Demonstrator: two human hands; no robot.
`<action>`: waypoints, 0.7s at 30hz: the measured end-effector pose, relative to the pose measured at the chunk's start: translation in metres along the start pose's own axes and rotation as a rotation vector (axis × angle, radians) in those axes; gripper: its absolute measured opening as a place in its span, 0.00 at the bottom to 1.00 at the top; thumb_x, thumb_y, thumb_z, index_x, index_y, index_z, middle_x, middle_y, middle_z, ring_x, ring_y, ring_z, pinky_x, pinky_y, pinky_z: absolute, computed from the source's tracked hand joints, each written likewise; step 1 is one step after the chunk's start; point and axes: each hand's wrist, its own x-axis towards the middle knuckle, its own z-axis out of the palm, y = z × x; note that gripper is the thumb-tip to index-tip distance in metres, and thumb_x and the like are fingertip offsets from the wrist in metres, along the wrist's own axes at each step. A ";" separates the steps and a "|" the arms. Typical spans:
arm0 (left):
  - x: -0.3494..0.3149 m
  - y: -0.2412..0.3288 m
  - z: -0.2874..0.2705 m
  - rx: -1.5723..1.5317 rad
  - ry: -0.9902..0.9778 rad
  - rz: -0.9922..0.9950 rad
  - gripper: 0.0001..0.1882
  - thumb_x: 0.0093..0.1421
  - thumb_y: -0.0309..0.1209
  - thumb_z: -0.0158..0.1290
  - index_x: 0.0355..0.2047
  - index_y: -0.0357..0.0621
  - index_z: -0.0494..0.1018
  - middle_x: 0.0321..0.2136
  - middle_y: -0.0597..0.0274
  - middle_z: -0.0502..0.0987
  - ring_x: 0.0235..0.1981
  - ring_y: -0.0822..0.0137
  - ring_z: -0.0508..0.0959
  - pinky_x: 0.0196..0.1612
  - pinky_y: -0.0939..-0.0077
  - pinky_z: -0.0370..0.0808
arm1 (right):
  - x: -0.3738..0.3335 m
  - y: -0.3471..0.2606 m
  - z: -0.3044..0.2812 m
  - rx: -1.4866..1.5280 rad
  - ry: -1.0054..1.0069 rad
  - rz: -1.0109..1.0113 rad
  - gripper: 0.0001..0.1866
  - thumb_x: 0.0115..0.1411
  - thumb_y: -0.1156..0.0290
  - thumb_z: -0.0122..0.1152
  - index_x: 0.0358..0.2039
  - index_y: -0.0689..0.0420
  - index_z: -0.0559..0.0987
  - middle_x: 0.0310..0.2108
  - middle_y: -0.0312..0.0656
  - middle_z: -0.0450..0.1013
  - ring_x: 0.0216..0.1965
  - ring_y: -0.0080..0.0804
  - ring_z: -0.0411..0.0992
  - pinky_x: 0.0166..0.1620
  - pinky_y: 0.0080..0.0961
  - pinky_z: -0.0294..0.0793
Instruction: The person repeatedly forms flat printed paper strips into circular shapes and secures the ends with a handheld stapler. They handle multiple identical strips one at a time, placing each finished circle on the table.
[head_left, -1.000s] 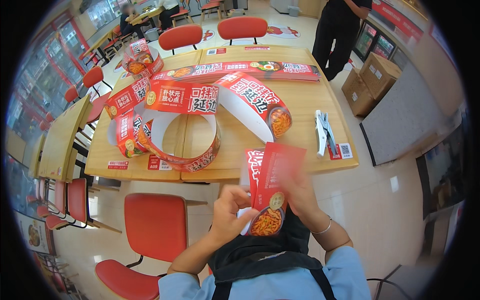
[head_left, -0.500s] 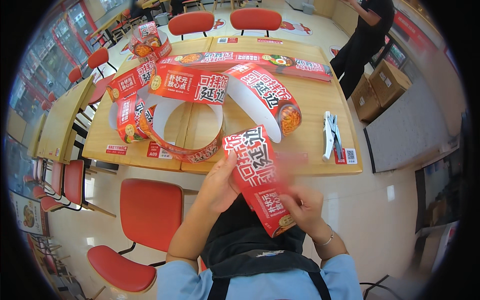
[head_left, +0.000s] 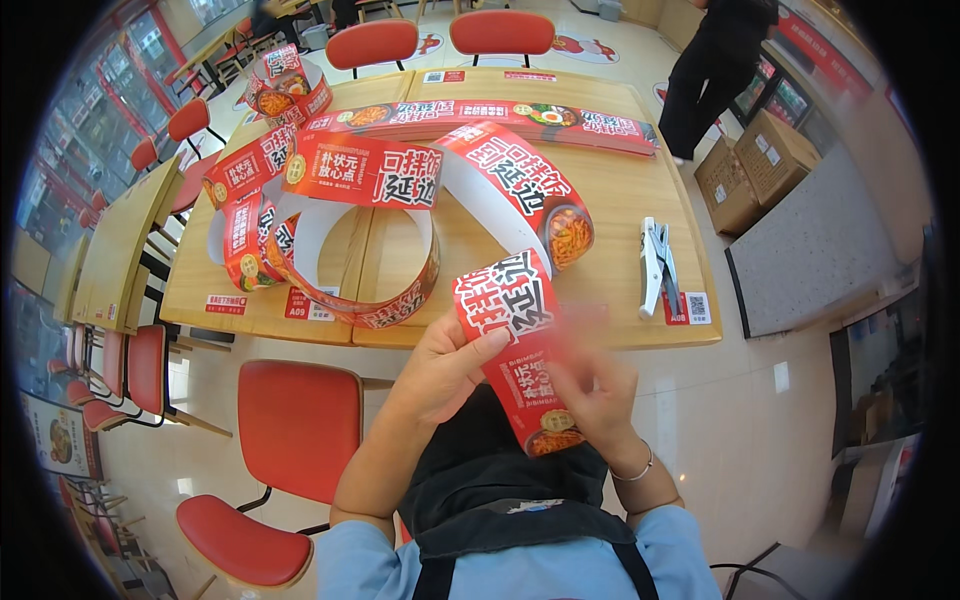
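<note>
My left hand (head_left: 440,372) grips a red printed paper strip (head_left: 515,290), its thumb lying across the front. The strip hangs over my lap, its lower part bearing a food picture at the end. My right hand (head_left: 597,400) is closed at the strip's right edge; its fingertips are smeared by motion. Just beyond the strip's upper end, a curved printed band (head_left: 530,190) shows its white inner side; whether the two are joined I cannot tell. At the table's right stands a plier-shaped hand tool (head_left: 655,270) with white and silver handles.
Rounded loops of the same red paper (head_left: 365,175) cover the table's left half. A stack of flat strips (head_left: 480,118) lies along the back of the wooden table (head_left: 640,185). Red chairs (head_left: 300,430) stand around. Cardboard boxes (head_left: 770,160) and a person in black (head_left: 715,70) are at the right.
The strip's lower end has come up a little, and its lower part hangs more upright. My right hand has risen slightly along its edge. The person at the right has shifted left.
</note>
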 end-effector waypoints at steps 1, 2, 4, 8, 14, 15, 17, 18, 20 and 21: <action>0.000 -0.001 0.000 0.047 -0.006 0.017 0.22 0.60 0.21 0.53 0.55 0.41 0.65 0.50 0.59 0.74 0.51 0.68 0.74 0.55 0.66 0.71 | 0.001 0.002 0.001 0.007 0.016 -0.014 0.09 0.52 0.76 0.68 0.28 0.58 0.74 0.21 0.36 0.73 0.15 0.17 0.64 0.19 0.16 0.62; -0.001 -0.002 0.001 0.094 -0.011 0.033 0.23 0.59 0.20 0.53 0.55 0.40 0.64 0.50 0.59 0.73 0.52 0.67 0.74 0.55 0.66 0.71 | 0.002 0.003 0.001 0.015 0.032 -0.028 0.09 0.52 0.76 0.68 0.28 0.58 0.74 0.22 0.35 0.73 0.15 0.16 0.62 0.19 0.16 0.61; -0.001 -0.003 0.000 0.138 -0.026 0.047 0.25 0.58 0.17 0.54 0.56 0.40 0.63 0.51 0.59 0.73 0.52 0.67 0.74 0.56 0.66 0.70 | 0.006 0.001 0.001 0.029 0.044 -0.012 0.09 0.51 0.77 0.68 0.28 0.58 0.74 0.25 0.34 0.73 0.16 0.14 0.60 0.19 0.15 0.59; 0.001 0.004 -0.001 0.194 -0.039 -0.012 0.28 0.57 0.16 0.54 0.58 0.38 0.61 0.51 0.58 0.73 0.52 0.68 0.73 0.56 0.68 0.70 | 0.009 -0.005 -0.001 0.194 0.019 0.167 0.08 0.52 0.76 0.68 0.30 0.58 0.75 0.27 0.33 0.74 0.18 0.11 0.59 0.22 0.14 0.60; 0.008 0.009 0.005 0.222 -0.058 -0.018 0.29 0.57 0.16 0.53 0.59 0.37 0.59 0.50 0.57 0.73 0.51 0.69 0.74 0.56 0.71 0.70 | 0.021 -0.012 -0.002 0.349 -0.111 0.216 0.05 0.59 0.73 0.62 0.33 0.59 0.75 0.29 0.32 0.76 0.26 0.10 0.68 0.30 0.12 0.68; 0.009 0.007 0.006 0.234 -0.049 -0.009 0.29 0.57 0.17 0.53 0.59 0.37 0.59 0.50 0.57 0.73 0.51 0.69 0.74 0.55 0.71 0.71 | 0.022 -0.012 -0.002 0.362 -0.128 0.212 0.05 0.60 0.73 0.61 0.34 0.59 0.75 0.29 0.32 0.76 0.27 0.11 0.70 0.31 0.12 0.69; 0.009 0.000 0.008 0.233 0.005 0.049 0.28 0.58 0.18 0.53 0.59 0.36 0.59 0.50 0.57 0.74 0.50 0.70 0.75 0.54 0.72 0.71 | 0.020 -0.007 0.001 0.432 -0.086 0.235 0.05 0.61 0.73 0.60 0.33 0.60 0.75 0.29 0.32 0.76 0.29 0.12 0.71 0.32 0.12 0.70; 0.008 -0.005 0.009 0.233 0.034 0.078 0.28 0.59 0.18 0.53 0.59 0.36 0.59 0.49 0.57 0.74 0.49 0.70 0.75 0.54 0.73 0.71 | 0.019 -0.004 0.003 0.469 -0.065 0.246 0.04 0.61 0.73 0.60 0.33 0.60 0.75 0.29 0.31 0.75 0.30 0.12 0.72 0.32 0.12 0.71; 0.007 -0.019 0.004 0.242 0.063 0.144 0.25 0.59 0.19 0.52 0.57 0.35 0.61 0.48 0.55 0.75 0.49 0.69 0.76 0.53 0.74 0.72 | 0.019 -0.001 0.006 0.522 -0.029 0.256 0.05 0.61 0.73 0.61 0.32 0.59 0.75 0.28 0.31 0.75 0.29 0.12 0.72 0.32 0.11 0.70; 0.007 -0.024 0.002 0.245 0.081 0.177 0.24 0.60 0.19 0.52 0.56 0.35 0.62 0.47 0.55 0.75 0.49 0.69 0.76 0.52 0.74 0.72 | 0.019 0.000 0.007 0.538 -0.019 0.259 0.05 0.61 0.73 0.61 0.32 0.59 0.75 0.28 0.31 0.75 0.29 0.12 0.72 0.31 0.11 0.70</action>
